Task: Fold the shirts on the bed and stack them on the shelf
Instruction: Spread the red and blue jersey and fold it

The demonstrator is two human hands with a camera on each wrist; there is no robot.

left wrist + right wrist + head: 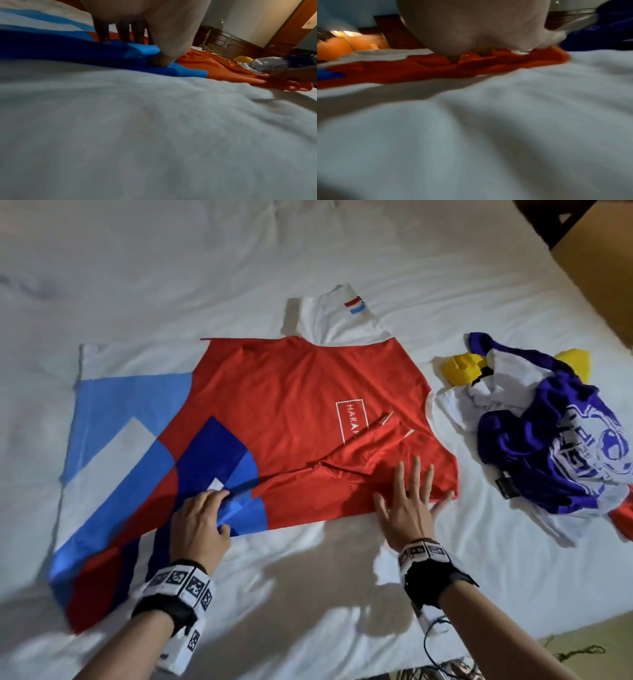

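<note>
Under both hands, on the white bed sheet (308,251), lies the red, blue and white jersey (274,405), spread out with its near side already turned inward along a fold. The left hand (200,520) has thumb and fingers curled, pinching the blue fabric at that folded edge; the left wrist view shows the thumb (161,59) pressed down into the cloth. The right hand (409,505) rests flat on the red part, fingers straight and splayed, holding nothing.

To my eye, the step is setting this side fold. Done well, the flat hand should sweep outward from the palm toward the fingertips, chasing the ridge of wrinkles just beyond them, while the pinching hand keeps the edge taut and straight. The white sleeve (335,313), well beyond the fingertips, looks unfolded. A crumpled purple and white shirt (548,433) waits off past the right little finger.
</note>
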